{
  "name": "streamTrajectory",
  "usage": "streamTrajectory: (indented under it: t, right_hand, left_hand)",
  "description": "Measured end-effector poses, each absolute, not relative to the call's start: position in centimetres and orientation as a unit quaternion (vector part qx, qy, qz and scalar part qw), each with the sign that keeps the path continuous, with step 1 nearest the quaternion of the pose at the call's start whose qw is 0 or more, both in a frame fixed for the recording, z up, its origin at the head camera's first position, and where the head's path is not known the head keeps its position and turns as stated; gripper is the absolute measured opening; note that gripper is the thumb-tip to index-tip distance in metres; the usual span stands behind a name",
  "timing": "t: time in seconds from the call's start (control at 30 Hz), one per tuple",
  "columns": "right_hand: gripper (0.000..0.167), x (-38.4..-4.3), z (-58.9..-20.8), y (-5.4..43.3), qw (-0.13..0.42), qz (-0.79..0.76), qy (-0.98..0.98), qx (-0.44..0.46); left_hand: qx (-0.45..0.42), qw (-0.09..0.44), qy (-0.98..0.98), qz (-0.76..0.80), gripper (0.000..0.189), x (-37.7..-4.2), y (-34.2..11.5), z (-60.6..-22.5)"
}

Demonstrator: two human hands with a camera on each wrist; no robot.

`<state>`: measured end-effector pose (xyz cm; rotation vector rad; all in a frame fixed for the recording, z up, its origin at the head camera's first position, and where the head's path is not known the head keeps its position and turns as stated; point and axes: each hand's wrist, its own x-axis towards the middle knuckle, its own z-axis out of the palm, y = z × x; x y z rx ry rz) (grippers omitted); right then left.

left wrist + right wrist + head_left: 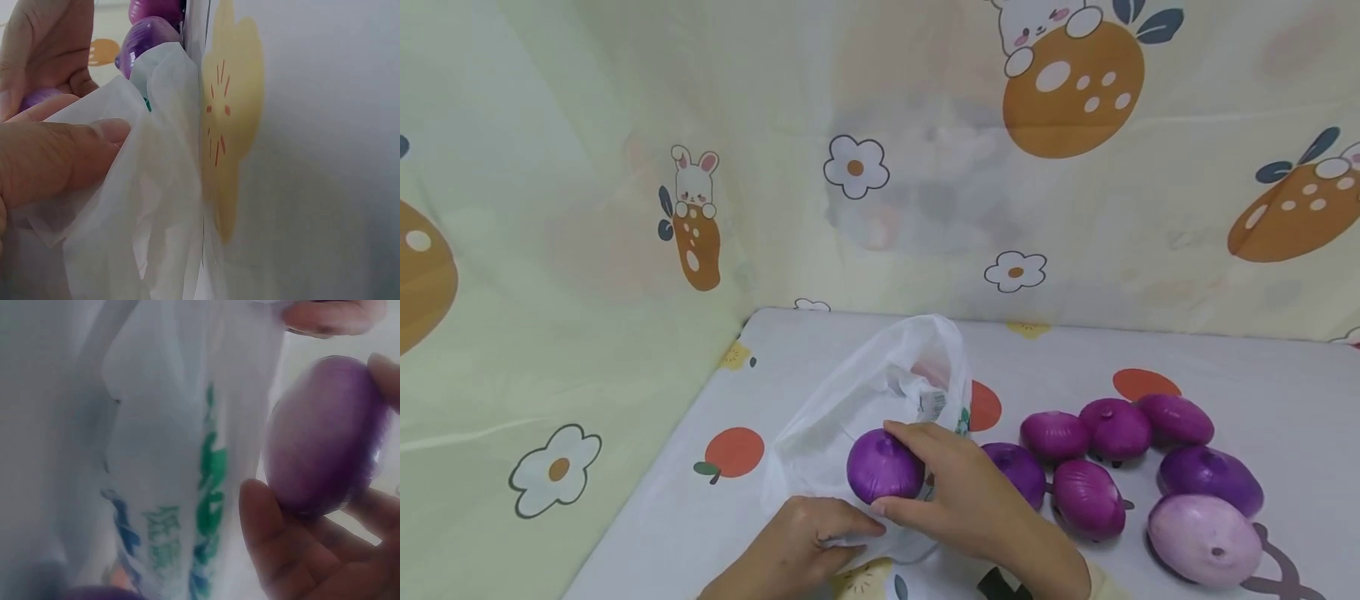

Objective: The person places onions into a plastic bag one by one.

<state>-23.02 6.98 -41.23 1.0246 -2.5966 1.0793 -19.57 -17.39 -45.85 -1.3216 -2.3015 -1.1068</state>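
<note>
Purple onion [886, 467] is off the table, at the mouth of the white plastic bag [827, 450], level with the near rim as far as the head view shows; can't tell if it touches the film. Right hand [962, 487] has it, thumb one side, fingers the other, spread about an onion's width, palm clear. Left hand [805, 542] pinches the bag's near edge, thumb on top of the plastic. Risks, my read: skin looks glossy and the hold is mostly fingertips, so a slip or roll is plausible. Bag wall is thin and limp; if the left pinch slackens, the near rim probably folds in and narrows the mouth, and the onion could snag there or land outside. Right knuckles sit close to the printed side, so they could drag the film too. Around it: dark violet onion [1018, 471] lies right by the right wrist, partly hidden behind it, so a wide elbow swing might knock it. Beyond that, three magenta onions [1115, 428] in a back row, a ribbed magenta onion [1087, 498] nearer, then a larger violet onion [1212, 477] with a pale lilac onion [1205, 540] just in front. All sit on the printed tablecloth [662, 500]; patterned curtain [775, 83] closes off the back and left.
</note>
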Motion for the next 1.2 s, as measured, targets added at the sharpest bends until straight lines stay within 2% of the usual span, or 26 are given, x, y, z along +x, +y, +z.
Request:
streamTrajectory:
  t: [0.2,0.47,0.6,0.93,1.03,1.2]
  right_hand:
    - [0.074,-23.1,-42.1,6.5,0.063,0.335,-0.878,0.335]
    - [0.077,-23.1,-43.2,6.3,0.077,0.308,-0.889,0.33]
    - [0.078,-23.0,-42.9,6.1,0.058,0.295,-0.899,0.319]
    - [0.079,-22.7,-43.4,5.7,0.054,0.274,-0.914,0.296]
    - [0.078,-22.6,-43.5,5.7,0.053,0.267,-0.917,0.29]
    - [0.079,-22.5,-43.5,5.6,0.036,0.26,-0.925,0.274]
  left_hand:
    - [-0.455,0.129,-0.792,-0.386,0.032,-19.5,-17.4,-46.0]
    - [-0.462,0.138,-0.787,-0.384,0.033,-19.4,-17.4,-46.2]
    - [-0.461,0.124,-0.788,-0.389,0.033,-19.3,-17.4,-46.0]
    - [-0.458,0.094,-0.781,-0.413,0.029,-19.3,-17.2,-46.2]
    - [-0.467,0.095,-0.776,-0.414,0.029,-19.3,-17.2,-46.2]
    - [-0.498,0.131,-0.763,-0.391,0.033,-19.6,-17.1,-46.1]
